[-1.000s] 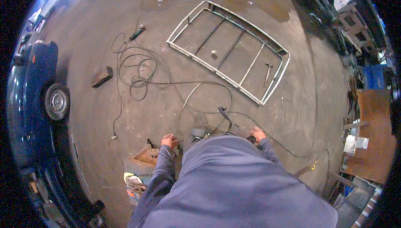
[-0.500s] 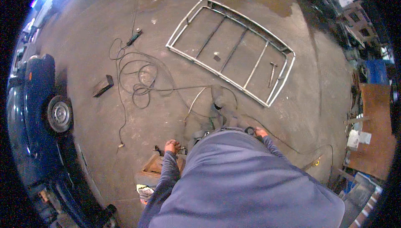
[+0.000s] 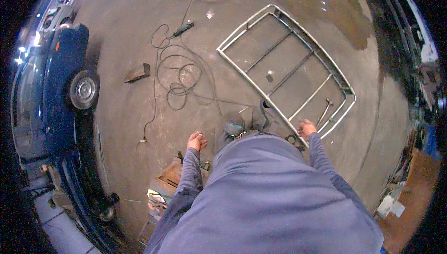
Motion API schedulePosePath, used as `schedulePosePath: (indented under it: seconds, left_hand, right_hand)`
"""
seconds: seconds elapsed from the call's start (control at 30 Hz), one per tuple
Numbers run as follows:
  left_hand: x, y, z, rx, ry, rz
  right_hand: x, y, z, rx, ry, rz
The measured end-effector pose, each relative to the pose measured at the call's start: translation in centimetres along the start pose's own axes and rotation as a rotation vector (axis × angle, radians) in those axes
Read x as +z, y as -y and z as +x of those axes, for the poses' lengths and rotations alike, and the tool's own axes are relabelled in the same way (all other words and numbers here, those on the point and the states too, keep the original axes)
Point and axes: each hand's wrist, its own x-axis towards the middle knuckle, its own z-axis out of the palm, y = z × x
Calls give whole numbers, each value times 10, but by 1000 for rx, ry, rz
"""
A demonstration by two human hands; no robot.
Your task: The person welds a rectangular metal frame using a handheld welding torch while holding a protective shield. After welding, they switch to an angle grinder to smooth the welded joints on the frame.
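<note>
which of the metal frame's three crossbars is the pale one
The crossbar nearest the hammer, the rightmost crossbar; the middle crossbar and leftmost crossbar look dark.

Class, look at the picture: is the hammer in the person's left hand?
No, the hammer lies within the outline of the metal frame, well to the right of the left hand.

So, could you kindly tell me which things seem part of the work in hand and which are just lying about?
Probably in the work:
- metal frame, by the right hand (touch unclear)
- wooden box, nearest the left hand

Probably just lying about:
- hammer, inside the frame's outline
- power tool
- looped cable
- block
</note>
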Motion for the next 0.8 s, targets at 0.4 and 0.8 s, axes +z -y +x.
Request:
schedulePosePath:
  seconds: [0.4, 0.8]
  left_hand:
    - [-3, 88, 52, -184, 36, 108]
    - [44, -150, 169, -196, 24, -33]
  right_hand:
    - [11, 10, 71, -376, 129, -929]
    - [99, 104, 154, -454, 54, -1202]
